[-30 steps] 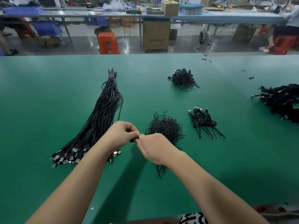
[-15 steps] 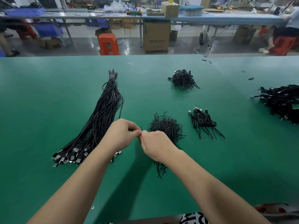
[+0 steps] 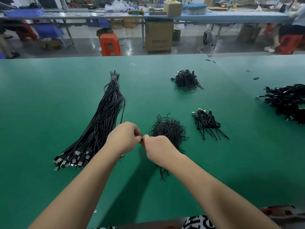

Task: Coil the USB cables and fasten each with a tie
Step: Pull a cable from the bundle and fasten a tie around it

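Your green bench fills the view, and since a second ago the scene on it has hardly shifted: the piles lie where they lay, while your two hands have drawn closer until their fingertips meet. The small dark piece that showed between them a second ago is now almost hidden; only a thin black loop peeks above your left thumb.

Beyond the far edge at 12 o'clock runs a shiny grey floor with an orange stool, a cardboard box and a long blue worktable.

On the bench, the long bundle of straight USB cables stretches from 9 o'clock toward 11, plugs at the near end. A big heap of finished cables sits at 3 o'clock by the right edge. The pile of black ties lies just past your right hand, a smaller coiled heap at 1 o'clock, and a few tied cables at 2 o'clock.

Your left hand and right hand are both curled, pinching something tiny between thumbs and forefingers; whether it is tie or cable I cannot tell.

Open green bench lies at 7 to 9 o'clock and at 4 to 5 o'clock.
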A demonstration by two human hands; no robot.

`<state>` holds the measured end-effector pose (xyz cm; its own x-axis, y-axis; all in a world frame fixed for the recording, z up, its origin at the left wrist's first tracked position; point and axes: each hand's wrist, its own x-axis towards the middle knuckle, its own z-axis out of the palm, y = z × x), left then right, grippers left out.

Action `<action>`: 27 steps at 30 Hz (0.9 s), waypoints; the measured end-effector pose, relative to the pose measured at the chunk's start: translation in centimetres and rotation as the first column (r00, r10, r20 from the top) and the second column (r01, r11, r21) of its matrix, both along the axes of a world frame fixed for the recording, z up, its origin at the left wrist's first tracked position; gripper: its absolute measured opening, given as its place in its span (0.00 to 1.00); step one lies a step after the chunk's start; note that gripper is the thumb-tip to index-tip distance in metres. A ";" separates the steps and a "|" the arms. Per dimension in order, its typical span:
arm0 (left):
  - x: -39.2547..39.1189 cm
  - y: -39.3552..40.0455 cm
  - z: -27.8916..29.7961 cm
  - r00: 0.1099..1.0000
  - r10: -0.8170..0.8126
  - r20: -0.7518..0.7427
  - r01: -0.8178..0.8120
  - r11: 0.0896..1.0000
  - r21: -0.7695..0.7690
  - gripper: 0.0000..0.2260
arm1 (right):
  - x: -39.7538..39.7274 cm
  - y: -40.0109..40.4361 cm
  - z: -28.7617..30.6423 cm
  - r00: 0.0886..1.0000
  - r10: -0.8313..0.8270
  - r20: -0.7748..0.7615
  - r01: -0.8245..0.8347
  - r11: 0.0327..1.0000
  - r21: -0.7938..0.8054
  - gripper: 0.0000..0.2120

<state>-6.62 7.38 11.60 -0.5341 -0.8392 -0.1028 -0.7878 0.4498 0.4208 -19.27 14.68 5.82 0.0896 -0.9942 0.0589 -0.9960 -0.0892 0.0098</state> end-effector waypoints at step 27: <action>1.1 1.3 -0.2 0.943 -0.291 -0.164 0.203 0.889 -0.411 0.05 | -2.5 0.0 2.4 -0.211 -0.261 0.942 0.024 0.962 0.272 0.09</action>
<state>-5.50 8.71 11.43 -0.7008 -0.6271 0.3400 -0.5398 0.7778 0.3220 -21.80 14.66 8.18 -0.1006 -0.9751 -0.1977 0.1979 0.1751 -0.9644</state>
